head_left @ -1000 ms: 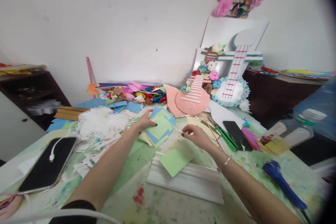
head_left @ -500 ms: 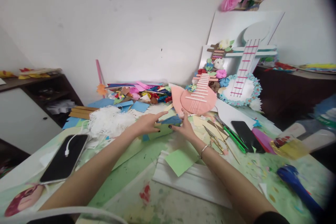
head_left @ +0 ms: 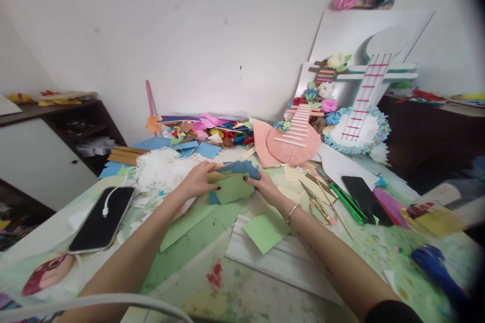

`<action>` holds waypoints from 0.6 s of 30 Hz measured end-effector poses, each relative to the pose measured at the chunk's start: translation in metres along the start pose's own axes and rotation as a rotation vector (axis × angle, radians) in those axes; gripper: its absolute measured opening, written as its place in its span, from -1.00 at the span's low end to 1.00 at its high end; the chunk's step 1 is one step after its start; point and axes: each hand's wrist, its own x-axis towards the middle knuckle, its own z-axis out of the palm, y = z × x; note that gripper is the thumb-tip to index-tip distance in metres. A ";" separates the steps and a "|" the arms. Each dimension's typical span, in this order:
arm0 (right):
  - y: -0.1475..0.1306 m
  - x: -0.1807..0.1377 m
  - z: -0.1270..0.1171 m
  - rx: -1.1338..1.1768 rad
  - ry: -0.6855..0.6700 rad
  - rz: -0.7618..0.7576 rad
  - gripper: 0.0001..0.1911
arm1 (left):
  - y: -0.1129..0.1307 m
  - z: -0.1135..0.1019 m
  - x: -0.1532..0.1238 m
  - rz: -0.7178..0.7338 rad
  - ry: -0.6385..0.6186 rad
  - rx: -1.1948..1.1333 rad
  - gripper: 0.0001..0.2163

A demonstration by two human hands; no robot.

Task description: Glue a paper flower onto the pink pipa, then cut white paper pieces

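Paint-stained counter (head_left: pixel 189 282) runs up to a white wall (head_left: pixel 144 25). At its middle is a stack of blue, green and tan paper sheets (head_left: pixel 234 189), gripped by its edges between left hand (head_left: pixel 197 180) and right hand (head_left: pixel 267 186); the thumbs lie on the near side, presumably so the loose sheets stay together. Whether its lower edge touches the counter, I cannot tell. Taking the stack as the dial's centre, a light-green paper square (head_left: pixel 265 232) lies across a grooved white strip (head_left: pixel 280 262) at five o'clock, perhaps kept within reach. Gold-handled scissors (head_left: pixel 320 208) lie near three; a pink paper guitar (head_left: pixel 293 142) stands between one and two, apparently propped for display; white string (head_left: pixel 161 169) heaps towards ten.
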 end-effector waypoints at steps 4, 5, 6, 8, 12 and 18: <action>0.006 0.006 0.004 -0.005 0.036 0.031 -0.54 | -0.007 0.005 0.013 0.043 -0.001 0.004 -0.65; 0.007 0.007 0.004 -0.006 0.049 0.038 -0.59 | -0.008 0.005 0.017 0.036 -0.001 0.002 -0.66; 0.008 0.008 0.004 -0.003 0.056 0.043 -0.64 | -0.008 0.005 0.020 0.021 -0.004 -0.005 -0.68; 0.007 0.009 0.004 0.017 0.057 0.038 -0.65 | -0.007 0.002 0.024 0.000 -0.024 -0.056 -0.71; -0.006 0.009 0.000 0.053 0.077 -0.023 -0.62 | 0.001 -0.003 0.021 0.037 0.021 -0.301 -0.70; -0.008 -0.002 -0.012 0.005 0.009 -0.058 -0.57 | 0.001 0.017 0.007 0.045 0.128 -0.359 -0.50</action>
